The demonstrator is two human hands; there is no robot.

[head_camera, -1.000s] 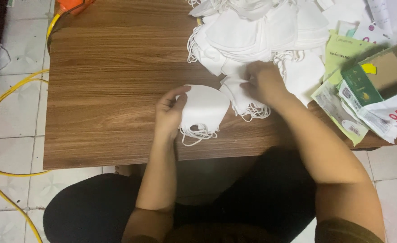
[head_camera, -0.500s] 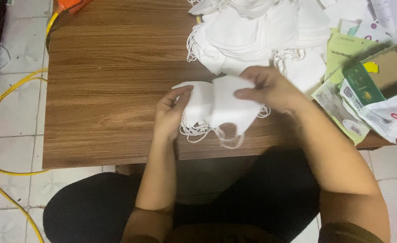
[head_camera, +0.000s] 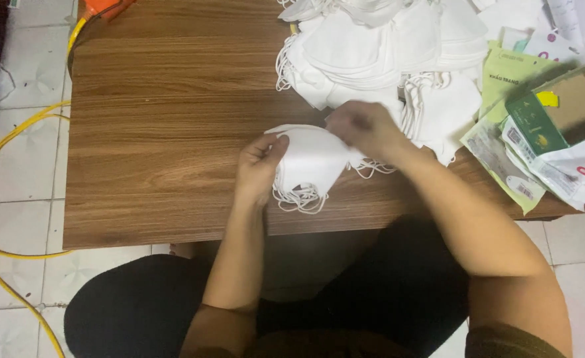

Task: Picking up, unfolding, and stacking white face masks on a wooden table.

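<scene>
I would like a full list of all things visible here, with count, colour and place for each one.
small stack of masks: several, exact count unclear, white, table front, between both hands
mask pile: many, white, table's far right
paper packets: several, green and white, right edge
box: one, green and brown, right edge
table: one, brown wood
cable: one, yellow, on the tiled floor, left
left hand: holds the stack's left side
right hand: on the stack's top right
</scene>
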